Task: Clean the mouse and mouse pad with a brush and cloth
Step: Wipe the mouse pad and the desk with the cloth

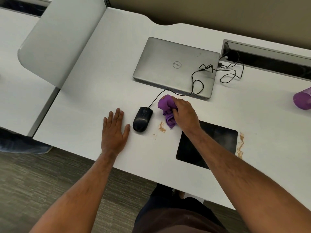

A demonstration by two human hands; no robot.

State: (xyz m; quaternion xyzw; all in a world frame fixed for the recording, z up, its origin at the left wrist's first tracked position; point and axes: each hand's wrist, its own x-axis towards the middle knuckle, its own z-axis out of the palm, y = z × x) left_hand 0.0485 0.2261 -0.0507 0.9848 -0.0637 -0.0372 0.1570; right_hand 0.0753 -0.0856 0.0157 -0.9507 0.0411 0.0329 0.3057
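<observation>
Right-hand fingers [175, 105] clenched round a bunched purple cloth [165, 108], wad pressed down on the white laminate worktop [84, 91] just right of the black corded mouse [142, 118]; right hand [183, 113] knuckles up, forearm crossing the black rectangular mouse pad [208, 145]. Left hand [115, 130] lies flat and released, fingers straight, palm on the worktop just left of the mouse, not touching it as far as I can tell. Step looks like wiping with the cloth: I'd pin the mouse with the left hand first so it doesn't skate, wipe nose-to-tail along the body, and keep the wad clear of the tan crumbs [162, 126] sitting just below it, or they smear onto the mouse. More crumbs run along the pad's right edge [240, 145], so brushing isn't finished, by my read. Mouse long axis runs near-far, tilted slightly right at the far end; nose and cable [158, 98] point away toward the closed grey laptop [175, 66]. No brush identifiable here.
</observation>
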